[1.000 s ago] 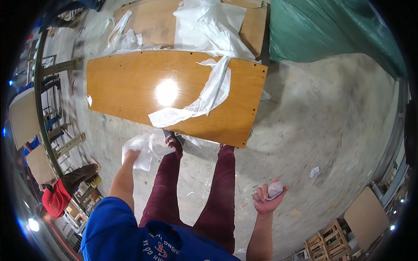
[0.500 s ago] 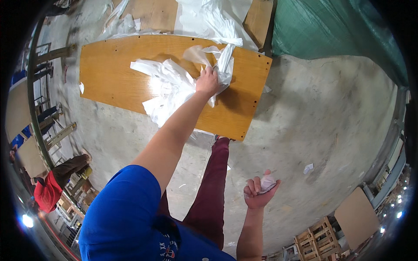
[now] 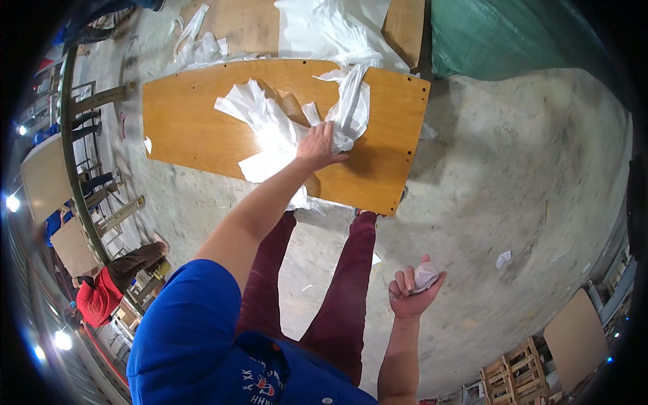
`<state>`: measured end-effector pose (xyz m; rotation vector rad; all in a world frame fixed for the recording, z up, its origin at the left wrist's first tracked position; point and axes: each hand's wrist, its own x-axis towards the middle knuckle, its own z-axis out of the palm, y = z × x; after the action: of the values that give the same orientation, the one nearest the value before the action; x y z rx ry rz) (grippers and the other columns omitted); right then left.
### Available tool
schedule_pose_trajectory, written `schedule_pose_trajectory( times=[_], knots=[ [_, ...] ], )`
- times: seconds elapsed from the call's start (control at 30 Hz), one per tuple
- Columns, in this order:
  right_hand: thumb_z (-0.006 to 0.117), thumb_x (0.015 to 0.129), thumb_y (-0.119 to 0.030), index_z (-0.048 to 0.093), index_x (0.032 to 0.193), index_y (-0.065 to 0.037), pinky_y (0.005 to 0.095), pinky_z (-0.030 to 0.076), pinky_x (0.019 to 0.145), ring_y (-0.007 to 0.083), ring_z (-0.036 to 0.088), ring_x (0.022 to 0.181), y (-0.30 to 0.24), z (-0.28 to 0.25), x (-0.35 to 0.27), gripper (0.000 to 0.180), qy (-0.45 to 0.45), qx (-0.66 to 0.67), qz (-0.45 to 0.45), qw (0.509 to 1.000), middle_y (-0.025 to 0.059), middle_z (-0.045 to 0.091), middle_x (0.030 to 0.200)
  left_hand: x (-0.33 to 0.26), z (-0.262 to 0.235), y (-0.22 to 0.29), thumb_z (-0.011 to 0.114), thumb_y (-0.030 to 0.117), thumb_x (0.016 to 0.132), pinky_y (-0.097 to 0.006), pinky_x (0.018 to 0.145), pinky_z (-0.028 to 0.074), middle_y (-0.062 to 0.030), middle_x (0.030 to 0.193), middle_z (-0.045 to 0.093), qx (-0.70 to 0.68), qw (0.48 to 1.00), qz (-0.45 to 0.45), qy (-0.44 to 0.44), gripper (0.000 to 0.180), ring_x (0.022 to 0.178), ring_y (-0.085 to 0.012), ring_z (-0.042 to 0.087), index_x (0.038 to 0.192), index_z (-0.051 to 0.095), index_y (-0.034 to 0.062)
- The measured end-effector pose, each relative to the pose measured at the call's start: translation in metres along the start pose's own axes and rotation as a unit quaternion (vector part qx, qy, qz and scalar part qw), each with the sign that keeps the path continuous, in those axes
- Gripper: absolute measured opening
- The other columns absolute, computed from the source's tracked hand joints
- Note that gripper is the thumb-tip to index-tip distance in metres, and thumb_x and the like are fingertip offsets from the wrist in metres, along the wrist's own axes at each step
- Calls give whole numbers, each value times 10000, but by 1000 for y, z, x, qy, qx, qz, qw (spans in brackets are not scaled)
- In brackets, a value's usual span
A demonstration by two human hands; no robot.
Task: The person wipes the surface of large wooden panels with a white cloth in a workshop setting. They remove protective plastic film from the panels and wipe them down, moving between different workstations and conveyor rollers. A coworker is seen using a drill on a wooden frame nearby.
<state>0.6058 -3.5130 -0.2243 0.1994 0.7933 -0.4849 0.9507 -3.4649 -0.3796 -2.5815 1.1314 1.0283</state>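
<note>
A long orange-brown wooden panel (image 3: 185, 125) with dark holes along its edges lies in front of me. Crumpled white wrapping sheet (image 3: 248, 111) is bunched over its middle, with one twisted strip running to the far edge. Into this bunch reaches my left hand (image 3: 316, 146), fingers closed on the sheet and thumb pointing right; the fingertips are partly lost in the folds. Lower right, apart from the panel, my right hand (image 3: 412, 297) is curled palm up around a crumpled pale pinkish cloth or paper wad (image 3: 425, 276).
More white sheet (image 3: 331, 30) covers another wooden board (image 3: 403, 34) beyond the panel. A green tarp (image 3: 513, 40) hangs at the far right. Metal racks and a person in a red top (image 3: 100, 297) are at left. Wooden pallets (image 3: 516, 371) stand lower right; a paper scrap (image 3: 503, 259) lies on the concrete.
My left hand has drawn slightly nearer to me, and the white sheet has shifted and bunched differently. The right hand still holds the wad. My view has shifted a little.
</note>
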Motion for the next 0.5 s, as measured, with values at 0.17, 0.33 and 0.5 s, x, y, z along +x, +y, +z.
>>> schedule_pose_trajectory(
  times=[0.17,0.33,0.5],
  knots=[
    [230,876,-681,540,1228,-209,253,236,445,119,302,479,-7,1,2,666,17,-13,-14,1000,31,409,567,11,8,13,689,317,715,-400,856,490,-121,1151,494,34,998,48,-32,593,1094,-284,503,1163,399,59],
    [238,874,-682,551,1217,-215,254,230,451,118,293,482,-13,2,0,659,43,-21,-33,998,26,408,569,56,5,-16,582,61,742,-454,847,474,-193,1108,519,-65,992,-5,110,344,1054,-352,523,1073,488,48],
    [251,877,-674,557,1210,-221,258,232,454,123,286,484,-12,1,3,640,41,-14,-42,998,30,398,567,136,-93,-21,526,125,819,-387,868,429,-198,1055,568,-705,635,-3,316,324,1005,-339,542,1115,488,-2]
  ],
)
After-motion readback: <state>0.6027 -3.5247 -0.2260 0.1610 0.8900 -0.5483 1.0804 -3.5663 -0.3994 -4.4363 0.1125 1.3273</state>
